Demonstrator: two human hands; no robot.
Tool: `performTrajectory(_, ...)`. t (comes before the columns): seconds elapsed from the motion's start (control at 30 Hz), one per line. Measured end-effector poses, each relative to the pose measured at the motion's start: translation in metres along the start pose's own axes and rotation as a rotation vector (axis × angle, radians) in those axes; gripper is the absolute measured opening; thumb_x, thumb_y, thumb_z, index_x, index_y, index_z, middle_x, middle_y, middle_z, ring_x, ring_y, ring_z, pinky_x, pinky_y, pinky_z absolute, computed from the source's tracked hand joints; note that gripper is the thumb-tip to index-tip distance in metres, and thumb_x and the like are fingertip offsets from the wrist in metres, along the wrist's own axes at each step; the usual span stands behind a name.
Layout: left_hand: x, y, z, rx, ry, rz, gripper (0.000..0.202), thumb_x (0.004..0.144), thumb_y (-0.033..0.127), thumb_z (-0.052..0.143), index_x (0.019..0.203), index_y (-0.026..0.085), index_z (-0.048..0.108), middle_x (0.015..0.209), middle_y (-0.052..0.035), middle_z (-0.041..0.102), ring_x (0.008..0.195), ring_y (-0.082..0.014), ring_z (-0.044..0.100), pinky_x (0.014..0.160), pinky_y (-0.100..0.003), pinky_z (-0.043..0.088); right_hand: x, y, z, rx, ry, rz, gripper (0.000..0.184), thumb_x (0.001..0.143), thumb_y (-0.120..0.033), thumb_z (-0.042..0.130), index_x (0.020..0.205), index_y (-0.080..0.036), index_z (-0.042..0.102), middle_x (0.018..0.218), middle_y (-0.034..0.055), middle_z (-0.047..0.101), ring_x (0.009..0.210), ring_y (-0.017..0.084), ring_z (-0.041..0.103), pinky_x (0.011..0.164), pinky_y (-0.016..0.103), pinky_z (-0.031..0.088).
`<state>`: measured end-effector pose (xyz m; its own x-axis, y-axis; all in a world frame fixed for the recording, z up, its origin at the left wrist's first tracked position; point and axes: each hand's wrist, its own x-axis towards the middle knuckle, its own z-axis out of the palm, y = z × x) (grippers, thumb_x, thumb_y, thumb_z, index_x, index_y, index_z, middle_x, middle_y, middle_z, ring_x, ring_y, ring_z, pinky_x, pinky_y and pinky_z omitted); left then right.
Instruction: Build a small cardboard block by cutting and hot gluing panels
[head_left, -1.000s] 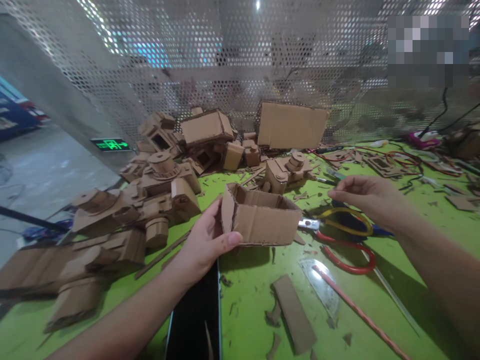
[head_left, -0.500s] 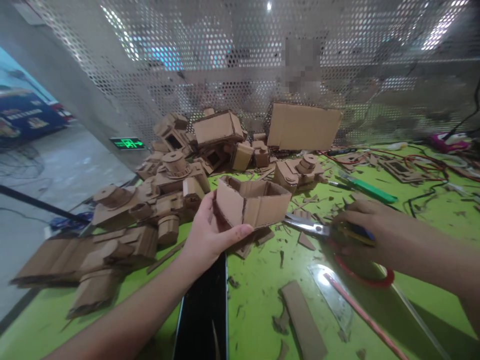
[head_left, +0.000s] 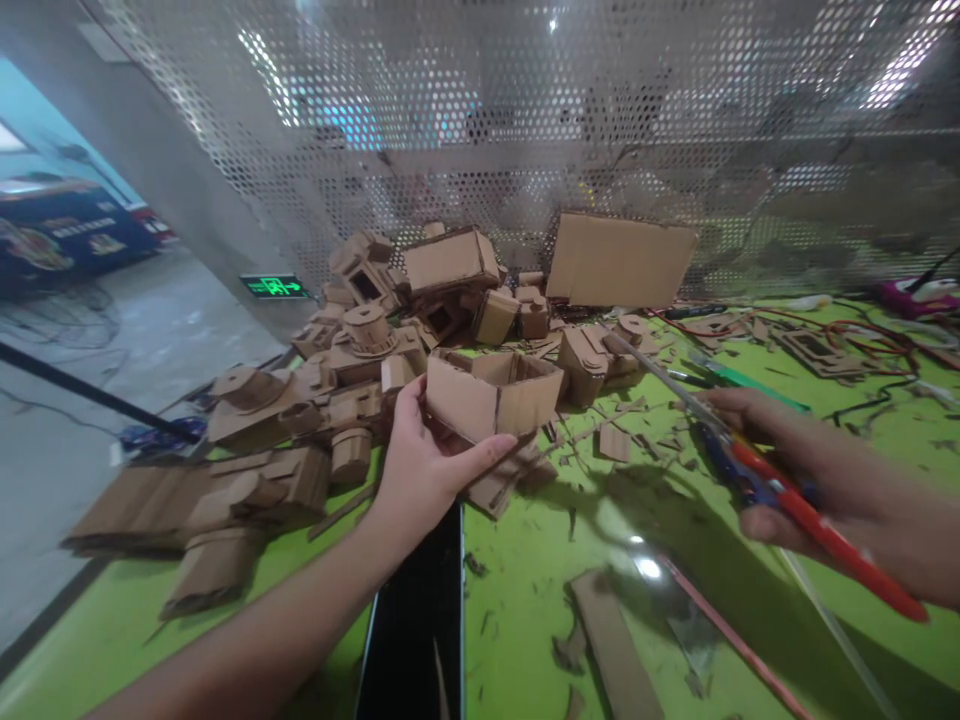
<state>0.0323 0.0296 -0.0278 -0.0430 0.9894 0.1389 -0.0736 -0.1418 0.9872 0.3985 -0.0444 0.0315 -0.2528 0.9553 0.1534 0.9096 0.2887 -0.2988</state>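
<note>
An open-topped cardboard box point(head_left: 461, 393) is gripped in my left hand point(head_left: 427, 470), with the thumb along its lower front edge and the fingers behind its left side. My right hand point(head_left: 817, 470) is closed around the red and blue handles of a pair of scissors point(head_left: 742, 462). Their blades point up and to the left, apart from the box. Just right of the held box sits a cardboard camera model point(head_left: 585, 365). Small cardboard pieces point(head_left: 499, 487) lie below the box.
A pile of cardboard models point(head_left: 367, 345) fills the left and back. A plain cardboard panel point(head_left: 622, 260) leans on the perforated screen point(head_left: 480, 130). Scraps, a green utility knife point(head_left: 750, 385), cables point(head_left: 855, 325) and a cardboard strip point(head_left: 615, 640) lie on the green table point(head_left: 517, 600).
My right hand has lifted the scissors off the table and turned them upright, away from the box. The box has shifted slightly left in my left hand. The view has moved a little.
</note>
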Motion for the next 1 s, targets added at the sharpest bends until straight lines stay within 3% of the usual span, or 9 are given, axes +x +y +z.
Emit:
performTrajectory(0.07, -0.002, -0.002, 0.001, 0.064, 0.018, 0.050, 0.110, 0.062, 0.034, 0.107, 0.147, 0.023, 0.039, 0.157, -0.0199, 0.053, 0.154, -0.0387, 0.051, 0.128, -0.052, 0.045, -0.006, -0.021, 0.004, 0.083, -0.045, -0.057, 0.082, 0.097, -0.065, 0.065, 0.169, -0.040, 0.034, 0.156, 0.0074, 0.069, 0.124, 0.044, 0.076, 0.084, 0.049, 0.072)
performTrajectory(0.13, -0.005, -0.003, 0.002, 0.106, 0.025, 0.114, 0.113, 0.059, 0.034, 0.107, 0.148, 0.025, 0.038, 0.156, -0.0178, 0.052, 0.153, -0.0386, 0.052, 0.125, -0.052, 0.048, -0.010, -0.043, 0.013, 0.007, -0.074, -0.061, 0.085, 0.096, -0.066, 0.069, 0.170, -0.041, 0.034, 0.157, 0.0084, 0.069, 0.120, 0.042, 0.078, 0.082, 0.051, 0.073)
performTrajectory(0.3, -0.013, -0.003, 0.003, 0.261, 0.025, 0.281, 0.115, 0.057, 0.032, 0.105, 0.151, 0.027, 0.038, 0.148, -0.0126, 0.052, 0.139, -0.0357, 0.062, 0.111, -0.048, 0.061, -0.013, -0.075, 0.038, -0.087, 0.001, -0.104, 0.074, 0.106, -0.065, 0.054, 0.171, -0.034, 0.037, 0.150, 0.0138, 0.070, 0.112, 0.037, 0.081, 0.079, 0.051, 0.073)
performTrajectory(0.53, -0.014, -0.003, 0.002, 0.305, 0.050, 0.320, 0.112, 0.059, 0.028, 0.101, 0.152, 0.026, 0.037, 0.146, -0.0119, 0.050, 0.130, -0.0307, 0.065, 0.105, -0.043, 0.062, -0.014, -0.073, 0.051, -0.116, 0.033, -0.137, 0.071, 0.110, -0.058, 0.049, 0.174, -0.033, 0.031, 0.139, 0.0139, 0.073, 0.081, 0.030, 0.080, 0.056, 0.042, 0.066)
performTrajectory(0.67, -0.014, -0.004, 0.002, 0.314, 0.069, 0.321, 0.113, 0.058, 0.029, 0.101, 0.151, 0.024, 0.037, 0.147, -0.0126, 0.049, 0.133, -0.0322, 0.063, 0.108, -0.045, 0.060, -0.014, -0.070, 0.056, -0.079, 0.041, -0.155, 0.071, 0.111, -0.055, 0.050, 0.175, -0.033, 0.028, 0.128, 0.0106, 0.076, 0.081, 0.029, 0.080, 0.056, 0.041, 0.064)
performTrajectory(0.77, -0.014, -0.004, 0.003, 0.336, 0.072, 0.333, 0.113, 0.058, 0.031, 0.102, 0.151, 0.024, 0.038, 0.147, -0.0128, 0.050, 0.133, -0.0323, 0.063, 0.110, -0.046, 0.058, -0.014, -0.068, 0.058, -0.116, 0.075, -0.183, 0.071, 0.110, -0.054, 0.051, 0.175, -0.031, 0.029, 0.115, 0.0079, 0.077, 0.068, 0.025, 0.075, 0.055, 0.040, 0.061)
performTrajectory(0.9, -0.014, -0.005, 0.004, 0.353, 0.077, 0.338, 0.111, 0.059, 0.030, 0.102, 0.151, 0.024, 0.039, 0.148, -0.0126, 0.050, 0.135, -0.0325, 0.061, 0.111, -0.045, 0.057, -0.014, -0.064, 0.061, -0.196, 0.141, -0.226, 0.069, 0.110, -0.049, 0.049, 0.173, -0.026, 0.032, 0.106, 0.0077, 0.079, 0.056, 0.023, 0.068, 0.046, 0.038, 0.052)
performTrajectory(1.0, -0.014, -0.005, 0.003, 0.358, 0.061, 0.346, 0.111, 0.060, 0.031, 0.102, 0.151, 0.024, 0.039, 0.150, -0.0127, 0.049, 0.138, -0.0326, 0.060, 0.111, -0.044, 0.057, -0.014, -0.061, 0.061, -0.210, 0.144, -0.247, 0.067, 0.112, -0.046, 0.048, 0.173, -0.024, 0.031, 0.108, 0.0097, 0.082, 0.055, 0.022, 0.070, 0.046, 0.036, 0.052)
